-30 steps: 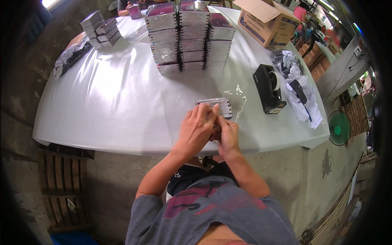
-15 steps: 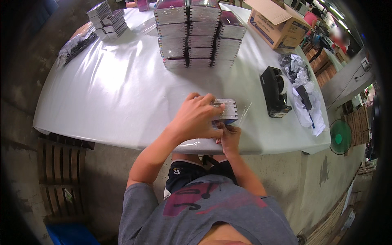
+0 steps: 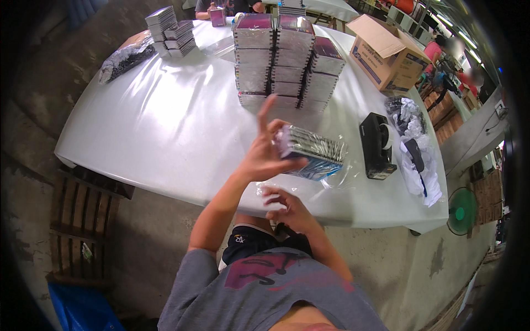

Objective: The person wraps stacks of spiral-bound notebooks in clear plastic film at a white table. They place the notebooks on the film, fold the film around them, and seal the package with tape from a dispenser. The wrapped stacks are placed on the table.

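A bundle of small spiral notebooks (image 3: pixel 313 151), wrapped in clear plastic with a blue cover on its near side, is tilted above the white table. My left hand (image 3: pixel 265 151) grips its left end, the thumb along the near side and the index finger sticking up. Loose clear film flares at the bundle's right end. Closer to me, by the table's front edge, my right hand (image 3: pixel 290 209) is apart from the bundle; its fingers are bent and separated, with nothing visible in them.
Tall stacks of wrapped notebooks (image 3: pixel 290 66) stand beyond my hands. At the right are a black tape dispenser (image 3: pixel 375 149), crumpled plastic (image 3: pixel 411 124) and an open cardboard box (image 3: pixel 389 58). A smaller notebook stack (image 3: pixel 171 33) sits far left. Another person's hand (image 3: pixel 211 10) shows across the table.
My right hand has come away from the bundle toward me. The bundle has turned, showing more of its blue side, and my left index finger has lifted. The whole view has shifted slightly.
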{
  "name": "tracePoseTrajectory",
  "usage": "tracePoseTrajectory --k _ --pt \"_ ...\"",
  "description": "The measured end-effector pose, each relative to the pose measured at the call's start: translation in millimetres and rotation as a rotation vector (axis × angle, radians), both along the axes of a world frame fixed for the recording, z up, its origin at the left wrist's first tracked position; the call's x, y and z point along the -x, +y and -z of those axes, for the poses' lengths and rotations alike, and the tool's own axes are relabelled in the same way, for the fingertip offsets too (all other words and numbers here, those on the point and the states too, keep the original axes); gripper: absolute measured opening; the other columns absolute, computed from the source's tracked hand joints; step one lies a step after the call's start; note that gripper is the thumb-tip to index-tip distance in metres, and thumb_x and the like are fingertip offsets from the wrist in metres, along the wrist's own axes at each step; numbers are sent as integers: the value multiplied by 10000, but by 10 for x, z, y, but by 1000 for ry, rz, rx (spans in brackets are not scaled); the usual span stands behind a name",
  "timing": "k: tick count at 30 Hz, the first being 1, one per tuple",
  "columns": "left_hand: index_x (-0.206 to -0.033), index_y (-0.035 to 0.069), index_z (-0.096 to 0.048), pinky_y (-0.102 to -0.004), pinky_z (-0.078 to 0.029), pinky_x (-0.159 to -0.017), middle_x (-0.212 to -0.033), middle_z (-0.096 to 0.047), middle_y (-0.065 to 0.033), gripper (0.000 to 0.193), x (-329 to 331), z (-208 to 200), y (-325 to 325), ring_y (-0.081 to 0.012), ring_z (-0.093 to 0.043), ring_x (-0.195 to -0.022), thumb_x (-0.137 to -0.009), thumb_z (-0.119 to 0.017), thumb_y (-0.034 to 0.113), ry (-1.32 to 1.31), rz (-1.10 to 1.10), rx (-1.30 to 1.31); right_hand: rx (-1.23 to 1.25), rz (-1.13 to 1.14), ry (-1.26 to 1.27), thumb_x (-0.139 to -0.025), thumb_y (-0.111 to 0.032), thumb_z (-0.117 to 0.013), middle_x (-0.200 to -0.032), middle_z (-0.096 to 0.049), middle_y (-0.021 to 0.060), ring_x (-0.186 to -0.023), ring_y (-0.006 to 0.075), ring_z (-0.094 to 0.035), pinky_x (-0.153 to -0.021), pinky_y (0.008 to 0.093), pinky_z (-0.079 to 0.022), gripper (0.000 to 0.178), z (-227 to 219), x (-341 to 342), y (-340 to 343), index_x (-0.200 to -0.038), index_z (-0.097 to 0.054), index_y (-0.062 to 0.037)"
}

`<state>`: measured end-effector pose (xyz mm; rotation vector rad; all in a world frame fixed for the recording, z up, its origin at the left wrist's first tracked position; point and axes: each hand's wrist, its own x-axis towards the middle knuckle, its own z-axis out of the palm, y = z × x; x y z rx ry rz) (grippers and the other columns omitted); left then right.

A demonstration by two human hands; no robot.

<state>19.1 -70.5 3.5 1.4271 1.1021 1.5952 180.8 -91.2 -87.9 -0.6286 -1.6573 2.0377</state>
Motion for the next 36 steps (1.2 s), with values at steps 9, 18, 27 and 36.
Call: tracePoseTrajectory --k 9,18,27,36 --pt "-1384 90 -309 -412 -271 -1079 -1288 -483 -121 959 206 924 -304 -302 -358 -1296 -598 -848 191 434 -72 55 -334 376 189 -604 -148 -847 -1212 -509 84 -1109 209 -506 -965 345 -425 872 -142 -163 573 -1342 -387 -91" --pt "-1234 147 -536 -457 -350 -1008 -1304 -485 -120 784 -4 424 -139 -331 -378 -1285 -531 -859 269 186 -191 -303 -761 328 166 -556 -154 -859 -1429 -329 129 -1362 291 -235 -1076 438 -277 559 -613 -407 804 -1070 -646 -204" --pt "-717 63 -697 -301 -428 -731 -1121 -532 -102 298 225 -258 -100 -198 -569 -959 -681 -788 345 404 -300 -627 -1002 500 128 -735 -304 -740 -1323 -438 95 -1246 245 -375 -1017 393 -315 347 -1156 -362 785 -1029 -682 -129" --pt "-1211 71 -444 -214 -426 -522 -1067 -461 -73 534 113 -246 34 -81 -476 -627 -706 -584 -34 497 -334 30 -789 534 -323 -792 -14 -566 -524 -447 21 -491 97 -409 -544 250 -370 614 -1317 -266 834 -1365 -379 -134"
